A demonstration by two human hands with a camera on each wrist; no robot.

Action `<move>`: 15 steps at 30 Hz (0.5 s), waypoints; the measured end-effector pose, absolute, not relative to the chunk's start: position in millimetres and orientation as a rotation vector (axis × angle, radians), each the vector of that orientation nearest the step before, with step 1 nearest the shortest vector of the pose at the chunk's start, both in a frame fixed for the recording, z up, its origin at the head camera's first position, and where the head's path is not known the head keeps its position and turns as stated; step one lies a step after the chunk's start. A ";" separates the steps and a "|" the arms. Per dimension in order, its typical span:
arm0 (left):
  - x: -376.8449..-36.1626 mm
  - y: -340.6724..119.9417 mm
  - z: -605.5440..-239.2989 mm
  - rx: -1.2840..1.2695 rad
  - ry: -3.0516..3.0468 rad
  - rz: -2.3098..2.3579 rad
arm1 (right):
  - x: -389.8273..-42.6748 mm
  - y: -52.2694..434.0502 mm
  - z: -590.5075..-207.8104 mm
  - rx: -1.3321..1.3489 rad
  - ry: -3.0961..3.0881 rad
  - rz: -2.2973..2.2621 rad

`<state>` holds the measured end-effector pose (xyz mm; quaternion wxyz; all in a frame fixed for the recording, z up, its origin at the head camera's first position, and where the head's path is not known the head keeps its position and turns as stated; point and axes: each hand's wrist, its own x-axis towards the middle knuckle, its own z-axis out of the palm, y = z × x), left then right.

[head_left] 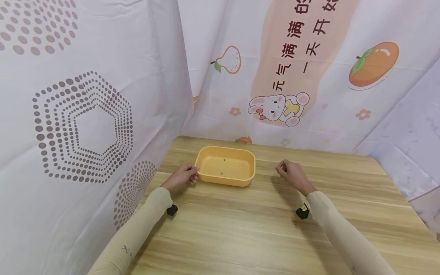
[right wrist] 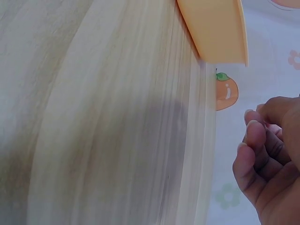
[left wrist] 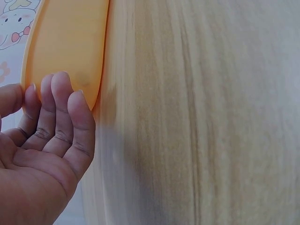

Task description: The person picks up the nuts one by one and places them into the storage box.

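An empty orange-yellow plastic tray [head_left: 223, 179] stands near the back of the wooden table [head_left: 240, 233]. My left hand [head_left: 192, 174] is at the tray's left end. In the left wrist view the left hand [left wrist: 33, 101] has its thumb on one side of the tray [left wrist: 65, 42] rim and its fingers [left wrist: 58, 105] laid against the outer wall. My right hand [head_left: 281, 169] hovers to the right of the tray, a hand's width away from it, with its fingers loosely curled and nothing in them. The right wrist view shows the right hand [right wrist: 255, 131] apart from the tray [right wrist: 215, 28].
Printed cloth walls close the table in: dotted hexagons on the left [head_left: 86, 114], a rabbit and fruit print at the back [head_left: 278, 109], and a marbled sheet on the right [head_left: 412, 145]. Bare wood runs from the tray to the front edge.
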<state>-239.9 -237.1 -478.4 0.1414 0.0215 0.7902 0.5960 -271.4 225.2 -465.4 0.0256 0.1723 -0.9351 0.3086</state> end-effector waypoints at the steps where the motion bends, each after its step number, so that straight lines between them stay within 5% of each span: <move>1: -240.1 -237.4 -478.8 0.067 2.286 1.716 | -271.5 224.6 -465.5 0.532 -2.894 0.957; 15: -242.1 -238.9 -483.0 0.095 2.308 1.714 | -272.7 214.7 -464.3 0.541 -2.891 0.949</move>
